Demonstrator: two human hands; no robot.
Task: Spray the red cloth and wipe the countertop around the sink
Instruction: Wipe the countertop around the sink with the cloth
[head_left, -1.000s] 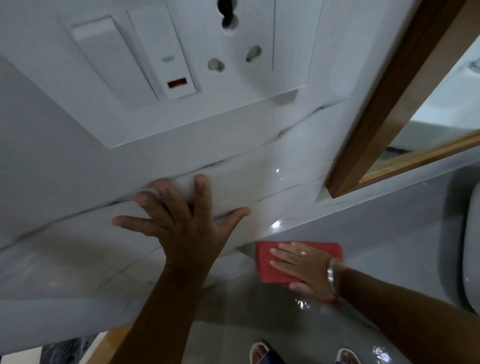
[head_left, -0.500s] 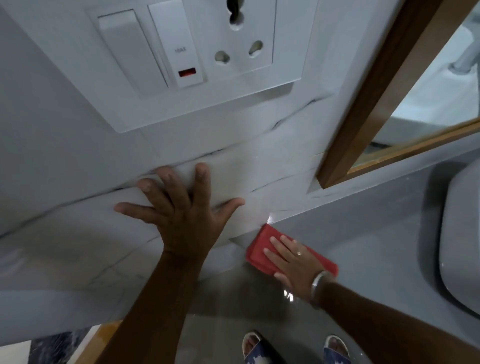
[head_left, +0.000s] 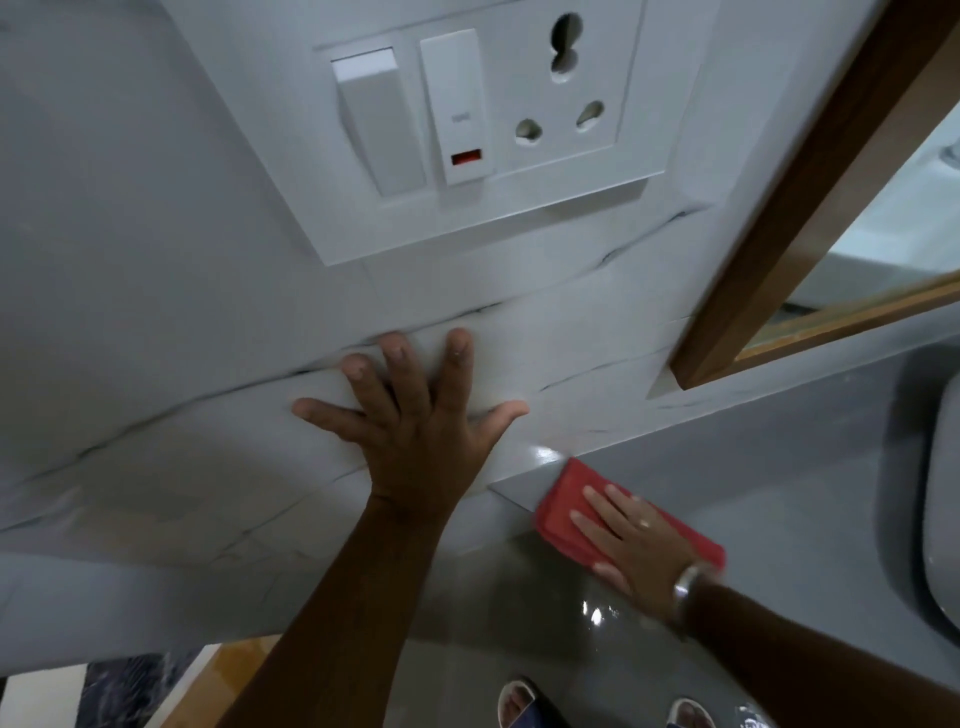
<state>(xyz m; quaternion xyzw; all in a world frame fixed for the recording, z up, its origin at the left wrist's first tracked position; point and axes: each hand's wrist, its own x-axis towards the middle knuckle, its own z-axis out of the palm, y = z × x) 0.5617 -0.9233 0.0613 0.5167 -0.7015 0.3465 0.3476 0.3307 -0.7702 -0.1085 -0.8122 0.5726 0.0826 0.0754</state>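
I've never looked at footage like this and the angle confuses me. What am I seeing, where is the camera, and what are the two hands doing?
There is no machine here: a person wears one wide-angle camera on the head, looking forward and down, so walls look tilted. The left hand is spread flat against the tiled wall, below a switch and socket plate; it holds nothing. The right hand presses flat on a folded red cloth lying on the grey countertop, at its corner by the wall. The pale curved shape at the far right is likely the sink. A wood-framed mirror hangs above. Sandalled feet show at the bottom.
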